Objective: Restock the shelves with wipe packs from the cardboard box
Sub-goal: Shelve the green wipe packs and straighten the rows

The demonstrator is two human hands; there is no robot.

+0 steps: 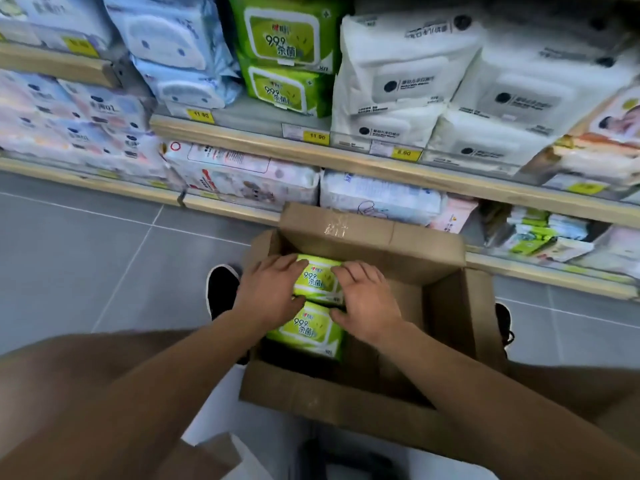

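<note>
My left hand [268,292] and right hand [367,303] reach into the open brown cardboard box [446,306] on the grey tiled floor [86,258]. Both grips are clamped on the far green wipe pack [317,280], one at each end. A second green wipe pack [306,332] lies just beside it at six o'clock. Matching green packs [287,60] sit on the wooden shelf [242,135] at twelve o'clock.

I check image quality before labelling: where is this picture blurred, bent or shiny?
Head view: the shelf edges curve from wide-angle distortion; packs at the far left and right corners smear into blur; the green wipe packs in the box stay readable; glare shows on the tape of the cardboard box flap.
</note>
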